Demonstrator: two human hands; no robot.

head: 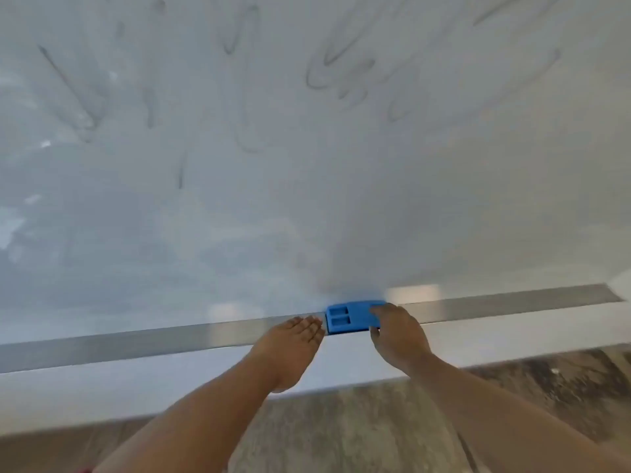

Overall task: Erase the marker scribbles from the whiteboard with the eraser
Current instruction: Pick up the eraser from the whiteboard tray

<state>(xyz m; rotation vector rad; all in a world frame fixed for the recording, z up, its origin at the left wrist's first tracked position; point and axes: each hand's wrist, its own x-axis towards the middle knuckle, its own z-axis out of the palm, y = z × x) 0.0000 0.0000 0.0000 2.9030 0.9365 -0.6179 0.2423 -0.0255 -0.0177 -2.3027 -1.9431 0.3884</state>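
Observation:
The whiteboard point(307, 206) fills the upper view, with dark marker scribbles point(338, 70) across its top half. A blue eraser point(346, 317) with two rectangular recesses lies on the metal ledge point(153, 339) at the board's lower edge. My right hand point(399, 332) grips the eraser's right end, fingers on top and thumb at its front. My left hand point(293, 339) rests flat on the ledge just left of the eraser, its fingertips close to the eraser, holding nothing.
Below the metal ledge runs a white strip point(102, 394). Under it lies mottled brown-grey flooring point(341, 435). The ledge ends at the far right point(611, 291). The image is motion-blurred.

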